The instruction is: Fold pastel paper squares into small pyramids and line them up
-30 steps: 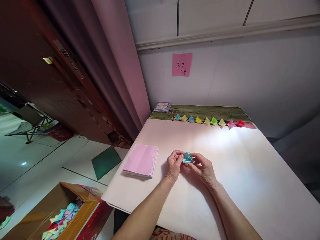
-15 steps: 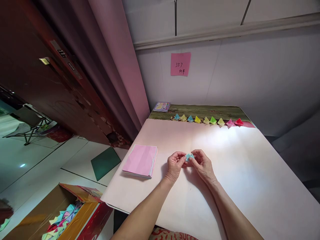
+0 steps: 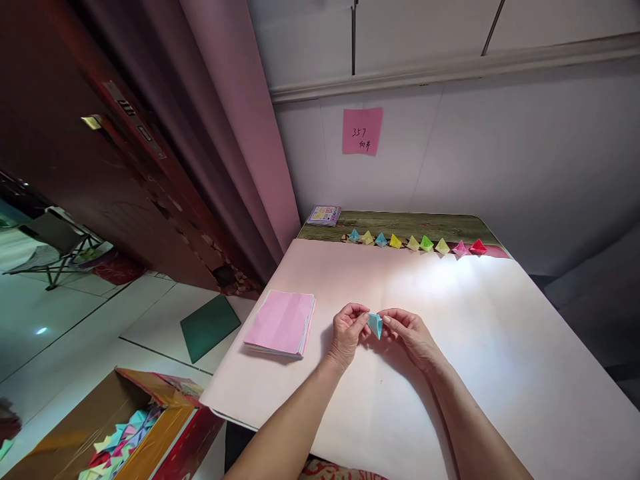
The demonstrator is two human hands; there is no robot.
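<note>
A small light-blue folded paper piece (image 3: 375,325) is held just above the table, its pointed end hanging down toward me. My left hand (image 3: 349,333) pinches its left side between thumb and fingers. From the right, my right hand (image 3: 407,333) grips its upper right edge with thumb and forefinger. To the left lies a stack of paper squares (image 3: 281,323) with a pink sheet on top. Along the far edge stands a row of several folded paper pieces (image 3: 395,241) in blue, yellow, green, pink and red.
The pale table cover (image 3: 480,373) spreads under my arms. A pad of paper (image 3: 324,215) sits at the far left corner. On the floor at lower left, a cardboard box (image 3: 75,417) holds many folded papers. A pink note (image 3: 362,132) is stuck on the wall.
The light-blue paper piece has turned so that its point now faces down toward me and more of it shows. My right hand has shifted slightly, its fingers straighter.
</note>
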